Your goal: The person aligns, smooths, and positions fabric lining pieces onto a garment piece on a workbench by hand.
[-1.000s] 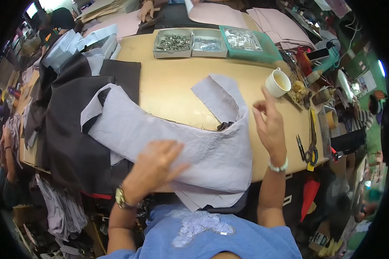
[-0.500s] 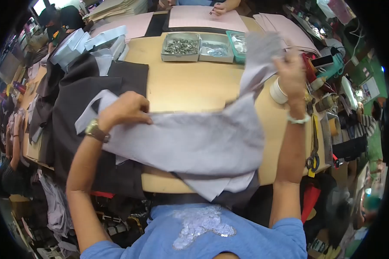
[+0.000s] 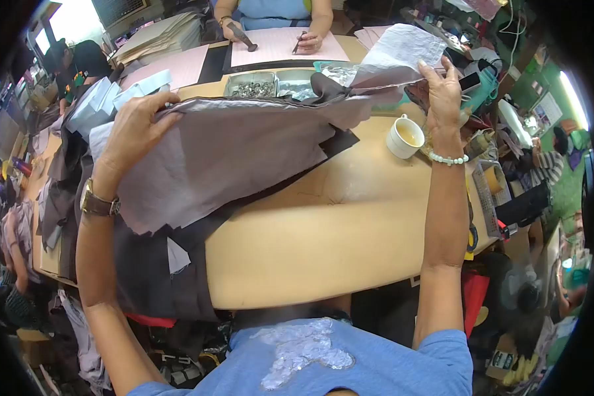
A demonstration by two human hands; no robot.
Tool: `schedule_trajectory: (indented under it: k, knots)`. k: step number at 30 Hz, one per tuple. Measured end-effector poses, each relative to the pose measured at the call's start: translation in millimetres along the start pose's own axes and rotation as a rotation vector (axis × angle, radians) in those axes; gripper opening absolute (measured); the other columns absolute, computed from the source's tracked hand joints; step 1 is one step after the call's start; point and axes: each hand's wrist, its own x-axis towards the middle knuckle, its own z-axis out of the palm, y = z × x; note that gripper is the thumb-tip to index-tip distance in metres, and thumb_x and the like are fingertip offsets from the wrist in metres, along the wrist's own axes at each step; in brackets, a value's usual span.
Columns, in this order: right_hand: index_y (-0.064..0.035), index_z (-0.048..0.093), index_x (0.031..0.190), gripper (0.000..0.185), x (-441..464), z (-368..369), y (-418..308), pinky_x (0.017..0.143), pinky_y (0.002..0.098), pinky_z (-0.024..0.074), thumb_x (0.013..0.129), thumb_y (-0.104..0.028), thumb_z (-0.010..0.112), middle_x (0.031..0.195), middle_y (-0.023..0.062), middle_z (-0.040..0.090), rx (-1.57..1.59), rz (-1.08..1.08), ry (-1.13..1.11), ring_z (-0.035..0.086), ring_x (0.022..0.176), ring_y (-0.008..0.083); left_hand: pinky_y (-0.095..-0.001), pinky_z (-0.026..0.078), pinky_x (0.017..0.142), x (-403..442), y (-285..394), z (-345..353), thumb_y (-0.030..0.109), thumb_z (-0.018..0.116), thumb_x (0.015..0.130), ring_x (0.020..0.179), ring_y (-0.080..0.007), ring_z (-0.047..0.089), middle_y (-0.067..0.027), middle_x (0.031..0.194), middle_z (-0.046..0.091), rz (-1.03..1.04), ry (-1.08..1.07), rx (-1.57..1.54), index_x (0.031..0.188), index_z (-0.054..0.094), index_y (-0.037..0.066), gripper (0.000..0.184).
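A grey fabric piece [image 3: 224, 148] with a pale lining and dark cloth along its lower edge hangs stretched between my hands above the table. My left hand [image 3: 135, 132] pinches its upper left edge near the dark fabric pile. At the far right end, my right hand [image 3: 445, 98] grips the same edge between thumb and fingers. A whitish flap [image 3: 406, 49] stands up from the fabric beside my right hand. Below that hand, a white cup [image 3: 402, 140] with a yellowish liquid sits on the table.
Dark fabric [image 3: 165, 284] covers the left of the wooden table [image 3: 310, 257]. A tray of metal pieces [image 3: 251, 86] lies behind the held fabric. Across the table, another person's hands [image 3: 310, 43] hold tools over pink sheets [image 3: 277, 49]. A wire basket [image 3: 488, 198] stands at right.
The fabric has been raised and swung away from me, its underside now showing. My left hand has moved up and left. The cup is more fully visible, and my right hand is steadier.
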Motion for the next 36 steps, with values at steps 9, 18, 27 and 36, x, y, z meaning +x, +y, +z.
schedule_trajectory:
  k: [9, 18, 27, 36]
  knots:
    - [-0.0074, 0.059, 0.111, 0.024, -2, -70, 46, 0.085, 0.0341, 0.0493, 0.089, -0.017, 0.06, 0.105, 0.0077, 0.064, 0.463, 0.298, 0.085, 0.061, 0.095, 0.0202, -0.0354, 0.05, 0.075, -74, 35, 5, 0.034, 0.078, 0.067, 0.082, -0.0318, 0.064, -0.0166, 0.087, 0.066, 0.075, -0.288, -0.175, 0.095, 0.065, -0.001, 0.047]
    - [0.0062, 0.04, 0.129, 0.045, -115, -163, 98, 0.098, 0.0406, 0.0407, 0.09, -0.009, 0.054, 0.127, 0.0179, 0.049, 0.13, 0.303, 0.382, 0.052, 0.111, 0.0273, -0.0541, 0.029, 0.105, -203, 23, 34, 0.037, 0.078, 0.063, 0.124, -0.0316, 0.042, -0.0133, 0.121, 0.054, -0.28, -0.332, 0.135, 0.113, 0.059, 0.005, 0.062]
    - [0.0074, 0.026, 0.138, 0.062, -147, -89, 43, 0.101, 0.0401, 0.0375, 0.091, -0.021, 0.055, 0.133, 0.0223, 0.04, -0.222, 0.01, 0.588, 0.047, 0.116, 0.0288, -0.05, 0.041, 0.093, -184, 151, 129, 0.036, 0.065, 0.075, 0.118, -0.0374, 0.048, -0.0218, 0.128, 0.049, 0.105, -0.224, -0.118, 0.131, 0.047, 0.003, 0.067]
    - [0.0024, 0.039, 0.132, 0.087, -161, -144, 36, 0.098, 0.0474, 0.0432, 0.087, -0.071, 0.023, 0.128, 0.0216, 0.047, 0.135, 0.168, 0.498, 0.051, 0.113, 0.0344, -0.0274, 0.046, 0.089, -99, 69, 81, 0.009, 0.055, 0.088, 0.102, -0.0179, 0.06, -0.0147, 0.111, 0.063, 0.01, -0.526, -1.296, 0.126, 0.052, 0.0, 0.04]
